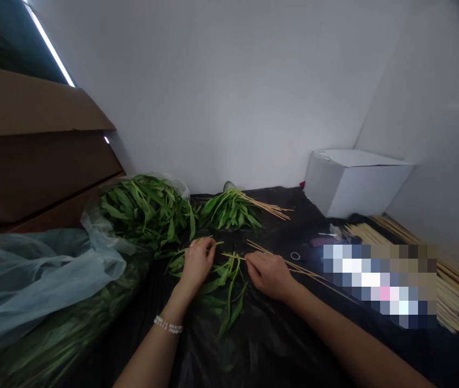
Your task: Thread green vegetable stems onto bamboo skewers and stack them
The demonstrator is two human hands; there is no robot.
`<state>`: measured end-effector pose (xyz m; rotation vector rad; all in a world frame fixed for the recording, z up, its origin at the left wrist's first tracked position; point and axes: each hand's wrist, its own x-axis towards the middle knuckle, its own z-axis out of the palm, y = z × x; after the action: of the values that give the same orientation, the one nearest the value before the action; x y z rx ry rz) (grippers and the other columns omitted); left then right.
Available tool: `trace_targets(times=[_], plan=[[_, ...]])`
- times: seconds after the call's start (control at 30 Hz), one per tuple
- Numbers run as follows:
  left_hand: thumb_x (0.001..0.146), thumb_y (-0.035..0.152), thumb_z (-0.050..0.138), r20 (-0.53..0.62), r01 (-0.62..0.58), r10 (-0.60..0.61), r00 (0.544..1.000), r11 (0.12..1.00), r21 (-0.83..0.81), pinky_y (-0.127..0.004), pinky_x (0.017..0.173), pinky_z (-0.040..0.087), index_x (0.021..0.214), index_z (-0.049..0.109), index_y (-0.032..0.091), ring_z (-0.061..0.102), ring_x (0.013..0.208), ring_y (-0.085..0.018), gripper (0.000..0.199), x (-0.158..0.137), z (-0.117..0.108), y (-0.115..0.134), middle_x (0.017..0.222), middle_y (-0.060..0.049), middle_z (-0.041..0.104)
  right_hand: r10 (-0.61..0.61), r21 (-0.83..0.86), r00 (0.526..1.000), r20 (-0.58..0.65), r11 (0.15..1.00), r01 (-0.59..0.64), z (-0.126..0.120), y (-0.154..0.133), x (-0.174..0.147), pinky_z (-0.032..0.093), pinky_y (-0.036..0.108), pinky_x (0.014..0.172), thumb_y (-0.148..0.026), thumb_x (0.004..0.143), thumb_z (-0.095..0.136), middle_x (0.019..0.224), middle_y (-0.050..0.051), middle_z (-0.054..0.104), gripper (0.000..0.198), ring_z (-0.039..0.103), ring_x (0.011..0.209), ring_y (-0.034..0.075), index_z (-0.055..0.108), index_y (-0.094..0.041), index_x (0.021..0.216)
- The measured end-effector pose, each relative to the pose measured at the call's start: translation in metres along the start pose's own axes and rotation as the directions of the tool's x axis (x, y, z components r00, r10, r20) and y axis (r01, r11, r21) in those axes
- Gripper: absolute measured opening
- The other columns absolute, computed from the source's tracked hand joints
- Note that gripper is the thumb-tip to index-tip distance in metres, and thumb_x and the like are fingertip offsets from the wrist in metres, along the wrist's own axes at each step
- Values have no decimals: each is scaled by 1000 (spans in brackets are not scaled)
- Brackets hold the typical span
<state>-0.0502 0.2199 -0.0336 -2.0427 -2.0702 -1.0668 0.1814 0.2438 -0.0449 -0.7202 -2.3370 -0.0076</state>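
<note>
My right hand (pixel 268 274) is closed around a thin bamboo skewer (pixel 229 256), whose tip points left. Long green leaves (pixel 231 285) hang at that skewer, just left of my right fingers. More skewers (pixel 306 271) lie under and beside my right hand; I cannot tell whether it grips any of them. My left hand (pixel 199 260), a beaded bracelet on its wrist, pinches a green leafy stem (pixel 218 243) that sticks out past the fingertips. Loose leaves lie below and beside this hand. The two hands are a short way apart above the black plastic sheet (pixel 209 345).
Behind the hands lies a pile of leaves on skewers (pixel 233 210). To the left are an open clear bag of leafy greens (pixel 144 207) and another plastic bag (pixel 43 275). At right are a white box (pixel 346 180), bundled sticks (pixel 447 302) and a blurred-out patch.
</note>
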Motion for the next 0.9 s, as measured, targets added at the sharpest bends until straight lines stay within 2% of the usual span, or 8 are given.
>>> trace_targets(times=[0.07,0.13,0.2,0.27,0.33,0.5,0.67,0.9], plan=[[88,28,52,-15,42,-43,999,994,-101,-34,82,43,103,69,24,63,90,-25,23,1,-6,5,95,-7,72,27,7,1000,-13,1000,-27,1,1,0,43,24,69,-18,94,43,81,4,68,19,63,75,15,62,-19,93],[86,33,55,23,120,-119,993,940,-318,-31,78,45,110,68,24,66,84,-23,29,2,-10,12,89,-5,74,56,18,998,-26,998,-55,1,2,0,44,24,71,-19,95,42,84,4,69,20,64,78,15,63,-19,95],[80,36,63,110,217,-188,976,806,-551,-30,78,47,110,70,22,67,82,-23,33,3,-13,20,85,-5,75,78,26,996,-36,997,-77,1,3,1,45,24,72,-19,96,41,85,5,69,22,65,80,15,63,-19,95],[75,38,68,193,290,-218,957,678,-676,-31,80,49,104,72,19,68,84,-23,35,3,-13,25,89,-6,76,90,26,995,-38,996,-89,1,3,2,46,24,72,-20,96,40,86,6,69,23,65,80,16,63,-19,96],[72,40,71,242,335,-232,942,618,-711,-32,82,50,98,75,18,67,86,-23,34,3,-12,29,93,-7,76,97,21,995,-35,995,-96,1,3,2,46,24,71,-20,97,39,85,6,70,23,65,80,16,63,-19,96],[70,42,74,246,353,-256,935,606,-712,-34,83,51,86,77,18,67,81,-22,29,2,-8,30,84,-7,76,100,13,995,-26,995,-100,1,2,2,44,25,68,-21,97,38,83,5,69,24,65,78,16,63,-19,97],[69,40,76,277,387,-276,920,535,-751,-32,84,51,87,76,16,69,82,-22,30,0,-8,31,84,-7,76,125,6,992,-9,992,-125,0,2,3,43,25,67,-21,97,38,82,5,68,25,65,76,16,63,-18,96],[69,36,77,275,400,-306,911,503,-766,-33,87,51,91,76,16,69,85,-22,30,0,-8,30,86,-6,77,146,27,989,13,989,-147,0,2,3,44,25,70,-21,98,37,87,5,69,26,65,80,17,63,-18,98]])
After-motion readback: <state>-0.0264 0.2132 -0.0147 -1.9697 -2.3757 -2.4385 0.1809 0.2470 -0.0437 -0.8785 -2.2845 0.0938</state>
